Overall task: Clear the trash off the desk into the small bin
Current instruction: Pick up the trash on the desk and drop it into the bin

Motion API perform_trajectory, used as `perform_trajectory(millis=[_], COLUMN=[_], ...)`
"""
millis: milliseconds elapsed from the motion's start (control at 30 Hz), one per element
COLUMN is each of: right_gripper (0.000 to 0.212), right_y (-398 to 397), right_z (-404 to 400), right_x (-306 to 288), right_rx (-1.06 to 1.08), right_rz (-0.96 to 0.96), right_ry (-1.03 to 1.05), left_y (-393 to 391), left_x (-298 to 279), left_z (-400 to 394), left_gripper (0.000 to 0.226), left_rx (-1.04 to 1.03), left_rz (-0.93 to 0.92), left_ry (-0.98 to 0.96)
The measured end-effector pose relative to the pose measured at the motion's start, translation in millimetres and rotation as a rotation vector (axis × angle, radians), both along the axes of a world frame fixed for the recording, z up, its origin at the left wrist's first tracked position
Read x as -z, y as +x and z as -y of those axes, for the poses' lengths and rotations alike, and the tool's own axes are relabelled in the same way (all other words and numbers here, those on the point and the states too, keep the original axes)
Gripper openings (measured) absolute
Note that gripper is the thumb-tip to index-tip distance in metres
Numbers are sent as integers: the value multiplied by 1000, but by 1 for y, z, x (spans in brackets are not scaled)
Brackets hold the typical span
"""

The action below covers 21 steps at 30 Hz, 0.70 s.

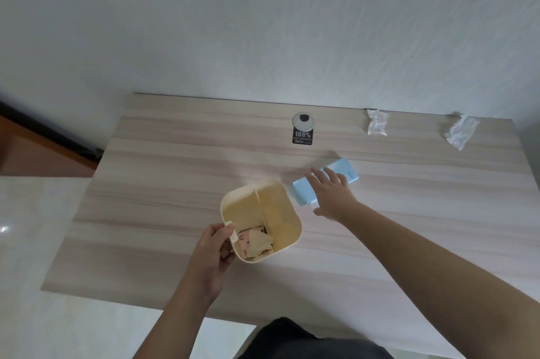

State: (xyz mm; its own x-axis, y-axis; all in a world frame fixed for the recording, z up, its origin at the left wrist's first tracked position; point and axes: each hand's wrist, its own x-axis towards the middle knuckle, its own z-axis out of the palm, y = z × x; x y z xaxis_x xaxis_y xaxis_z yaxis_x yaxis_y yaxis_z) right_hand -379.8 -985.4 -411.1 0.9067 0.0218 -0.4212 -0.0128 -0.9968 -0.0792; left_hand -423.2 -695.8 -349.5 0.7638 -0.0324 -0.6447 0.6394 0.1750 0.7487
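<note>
Cream bin (287, 230) upright; blue packet (304, 193) beside it.

The left hand (214, 253) is curled, thumb and fingers (226, 231) pinched closed on the near rim of the small cream plastic bin (289, 230). The right arm reaches forward, its right hand (331, 193) palm down with fingers spread flat, resting on a pale blue flat rectangular packet (304, 193).

blue packet (304, 193) middle hidden under right hand (333, 195), sticker (302, 136) small print unreadable
</note>
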Motion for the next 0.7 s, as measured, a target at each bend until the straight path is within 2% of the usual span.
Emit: perform_trajectory(millis=[100, 267, 400, 700], right_gripper=[105, 91, 82, 85], right_y=[15, 32, 33, -6], right_z=[-2, 2, 16, 55], right_x=[13, 18, 12, -35], right_rx=[-133, -157, -163, 122], right_rz=[-65, -122, -50, 179], right_ry=[-135, -136, -155, 207], left_y=[2, 4, 7, 11], left_x=[0, 2, 4, 5], left_z=[-5, -9, -9, 6], left_gripper=[12, 11, 12, 16], left_rx=[17, 26, 36, 81], left_rz=[-4, -15, -33, -26], left_ry=[24, 19, 21, -8])
